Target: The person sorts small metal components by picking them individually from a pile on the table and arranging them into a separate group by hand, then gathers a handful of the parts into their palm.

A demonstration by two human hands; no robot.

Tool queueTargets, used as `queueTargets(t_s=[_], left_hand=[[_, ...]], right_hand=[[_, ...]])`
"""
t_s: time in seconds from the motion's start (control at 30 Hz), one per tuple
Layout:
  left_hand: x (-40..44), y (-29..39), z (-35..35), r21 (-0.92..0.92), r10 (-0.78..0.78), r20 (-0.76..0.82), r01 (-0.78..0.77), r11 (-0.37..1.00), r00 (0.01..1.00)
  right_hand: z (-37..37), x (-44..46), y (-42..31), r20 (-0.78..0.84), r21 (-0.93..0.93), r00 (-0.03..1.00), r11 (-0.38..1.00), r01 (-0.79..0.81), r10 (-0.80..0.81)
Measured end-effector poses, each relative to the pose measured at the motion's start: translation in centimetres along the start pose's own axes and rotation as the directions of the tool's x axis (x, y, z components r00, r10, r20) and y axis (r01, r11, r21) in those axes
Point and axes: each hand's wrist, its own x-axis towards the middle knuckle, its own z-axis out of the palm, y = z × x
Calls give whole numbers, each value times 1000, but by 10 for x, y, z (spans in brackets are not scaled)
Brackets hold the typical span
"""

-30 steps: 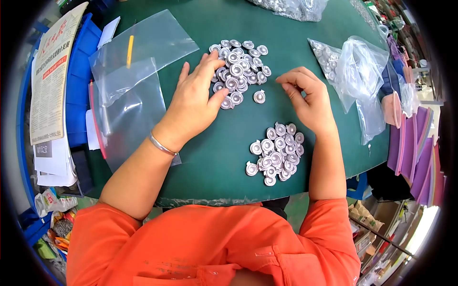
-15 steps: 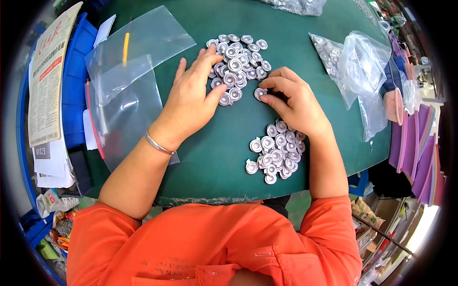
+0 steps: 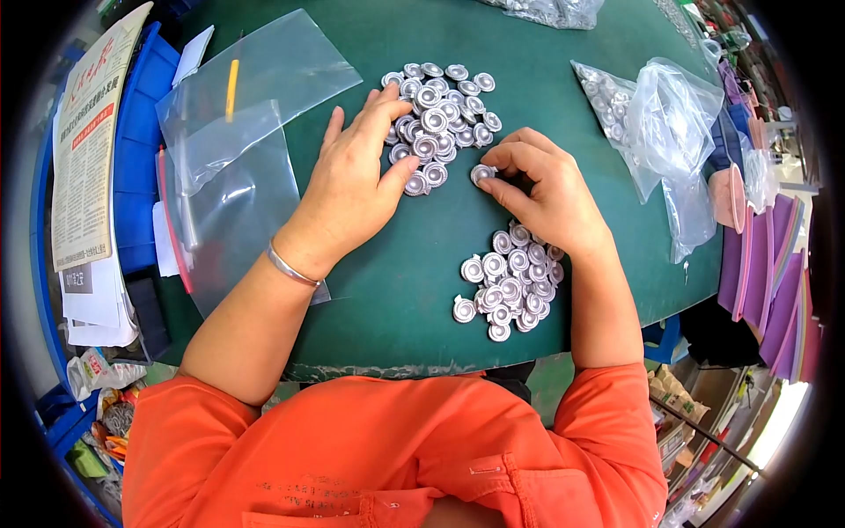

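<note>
My left hand [image 3: 356,180] rests at the left side of a heap of round silver metal parts [image 3: 434,121], its fingers spread and the fingertips touching the edge of the heap. Between the thumb and fingers of my right hand [image 3: 550,189] is a single round metal part [image 3: 481,174], just right of that heap and close to the green table. A second pile of the same parts [image 3: 510,286] lies nearer to me, below my right hand. My right wrist is beside this pile's upper right edge.
Flat clear plastic bags [image 3: 238,167] with a yellow strip [image 3: 232,91] lie at the left, beside a blue bin [image 3: 141,158] and a newspaper [image 3: 88,145]. A bag of parts [image 3: 607,101] and a crumpled plastic bag [image 3: 673,132] are at the right. Another bag [image 3: 554,11] sits at the far edge.
My right hand has moved left and slightly down to the single part and closed on it. My left hand stays beside the upper heap.
</note>
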Motion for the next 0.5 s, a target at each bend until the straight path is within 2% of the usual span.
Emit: queueTargets(t_s=[0.3,0.37,0.5], left_hand=[[-1,-1,1,-15,-30,-10,29,999,1000],[-1,-1,1,-15,-31,-7,31,999,999],[0,-1,0,-14,-34,3,34,999,999]], right_hand=[[-1,0,-2,-13,-13,1000,1000,11,-11],[-5,-2,-2,55,-150,992,983,-107,117],[-14,-4,2,65,-143,989,982,-121,132]])
